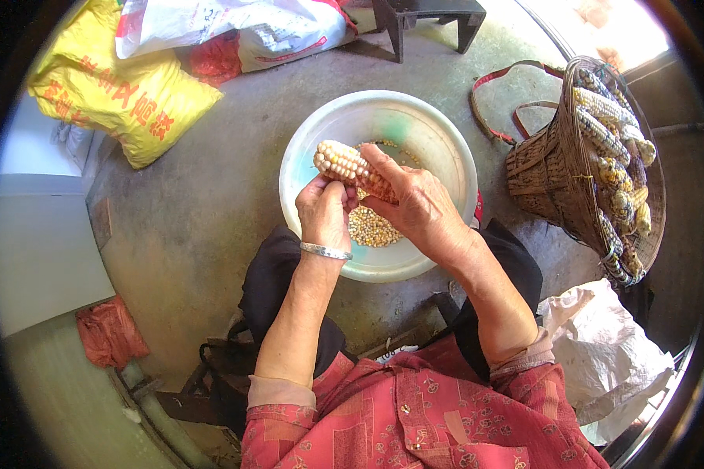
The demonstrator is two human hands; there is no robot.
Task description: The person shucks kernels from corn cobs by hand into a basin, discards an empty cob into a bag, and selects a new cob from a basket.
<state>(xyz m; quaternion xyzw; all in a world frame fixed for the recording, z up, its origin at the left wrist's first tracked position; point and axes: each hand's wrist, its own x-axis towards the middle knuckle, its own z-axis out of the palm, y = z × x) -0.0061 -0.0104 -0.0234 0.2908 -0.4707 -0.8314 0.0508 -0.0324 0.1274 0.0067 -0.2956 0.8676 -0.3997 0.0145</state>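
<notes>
An ear of corn (341, 162) is held between my two hands above a wide plastic basin (466, 170). Pale kernels cover its left end, while the part toward the right shows bare reddish cob. My right hand (425, 202) grips the bare end, thumb and fingers wrapped around it. From below, the fingers of my left hand (327, 211) press against the ear near its middle; a silver bangle (326, 251) circles that wrist. Loose corn kernels (374, 227) lie in a heap on the basin's floor, with a few more scattered near its far side.
At right a woven basket (540, 170) with straps leans over, full of corn ears (604, 138). A white sack (604, 346) lies nearer me. Yellow (123, 99) and white bags (293, 35) lie at the far left. A dark stool (428, 12) stands beyond the basin.
</notes>
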